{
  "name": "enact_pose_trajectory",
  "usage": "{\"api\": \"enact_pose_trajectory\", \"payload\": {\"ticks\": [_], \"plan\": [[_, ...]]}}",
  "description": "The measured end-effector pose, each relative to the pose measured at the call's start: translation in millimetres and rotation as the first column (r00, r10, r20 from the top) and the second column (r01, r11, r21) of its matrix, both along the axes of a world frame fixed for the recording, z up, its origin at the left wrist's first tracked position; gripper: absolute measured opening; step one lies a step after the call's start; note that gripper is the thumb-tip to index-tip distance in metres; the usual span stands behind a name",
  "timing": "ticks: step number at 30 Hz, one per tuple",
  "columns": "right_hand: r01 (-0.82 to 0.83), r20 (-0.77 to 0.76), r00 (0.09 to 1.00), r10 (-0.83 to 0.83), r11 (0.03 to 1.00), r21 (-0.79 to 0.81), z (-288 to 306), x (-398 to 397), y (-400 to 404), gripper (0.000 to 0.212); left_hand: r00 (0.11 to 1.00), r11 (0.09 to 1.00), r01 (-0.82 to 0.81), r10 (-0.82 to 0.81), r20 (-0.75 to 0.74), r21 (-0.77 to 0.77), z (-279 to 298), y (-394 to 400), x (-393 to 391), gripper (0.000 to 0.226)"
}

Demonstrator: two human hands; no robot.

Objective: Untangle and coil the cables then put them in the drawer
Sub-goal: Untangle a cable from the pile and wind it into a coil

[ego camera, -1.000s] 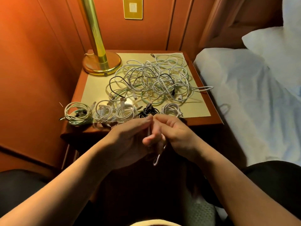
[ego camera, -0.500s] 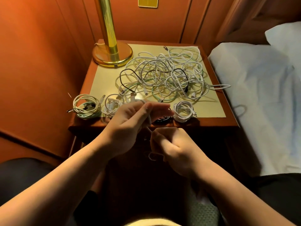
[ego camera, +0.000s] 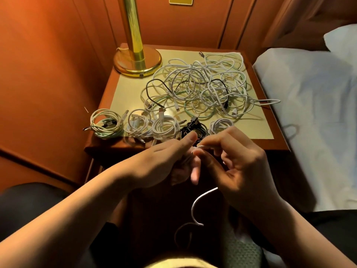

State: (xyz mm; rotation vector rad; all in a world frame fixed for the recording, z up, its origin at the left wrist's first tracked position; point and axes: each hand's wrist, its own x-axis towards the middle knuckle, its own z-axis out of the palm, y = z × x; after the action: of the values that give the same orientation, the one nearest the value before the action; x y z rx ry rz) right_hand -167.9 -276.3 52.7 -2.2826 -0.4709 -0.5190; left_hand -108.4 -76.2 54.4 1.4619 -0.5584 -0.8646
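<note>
On the far left stands the orange wood-panelled wall (ego camera: 48,74), and just beside it is the square wooden bedside table (ego camera: 278,146) with a pale yellow mat (ego camera: 123,89) on its top. At the back left corner of the mat stands the round brass base of a lamp (ego camera: 137,63) with its shiny pole going up out of the picture. Along the front edge of the table lies a row of five coiled cables: first the white and pale green coil (ego camera: 105,123), then two white coils (ego camera: 138,123) and (ego camera: 164,127), then a black coil (ego camera: 195,128), and last a small white coil (ego camera: 221,124), partly hidden behind the fingers. Behind this row, more to the right on the mat, lies the big tangled heap of white, green and black cables (ego camera: 204,88), and one loop of it reaches over the right edge of the table. In front of the table the left hand (ego camera: 164,161) has its fingers curled and holds a thin white cable (ego camera: 197,206) wound around them, with the thumb pointing up toward the black coil. The right hand (ego camera: 239,165) touches it and pinches the same white cable between thumb and index finger; the loose end hangs down below the hands in a curve. I cannot tell where the drawer is. On the far right is the bed with a white sheet (ego camera: 313,122) and a white pillow (ego camera: 342,37) at the top corner.
</note>
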Motion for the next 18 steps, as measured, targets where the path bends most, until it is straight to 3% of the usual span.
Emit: {"api": "enact_pose_trajectory", "payload": {"ticks": [5,10,15,18], "plan": [[-0.029,-0.226,0.969,0.097,0.957,0.289,-11.5,14.6,-1.7,0.017,0.970,0.984,0.080,-0.114,-0.212,-0.161,-2.6,-2.9,0.4,0.048],[-0.018,-0.487,0.789,0.375,0.806,0.591,-19.1,24.1,6.3,0.025,0.917,0.925,-0.061,-0.096,-0.387,-0.375,-12.7,-10.9,-0.4,0.049],[0.027,-0.613,0.672,0.416,0.813,0.581,-25.7,20.4,20.2,0.036,0.814,0.807,-0.427,0.147,-0.562,-0.408,-6.8,-19.2,-4.3,0.047],[0.036,-0.682,0.665,0.305,0.898,0.438,-24.4,17.6,18.2,0.035,0.805,0.764,-0.516,0.278,-0.524,-0.387,-8.7,-20.7,0.6,0.047]]}}
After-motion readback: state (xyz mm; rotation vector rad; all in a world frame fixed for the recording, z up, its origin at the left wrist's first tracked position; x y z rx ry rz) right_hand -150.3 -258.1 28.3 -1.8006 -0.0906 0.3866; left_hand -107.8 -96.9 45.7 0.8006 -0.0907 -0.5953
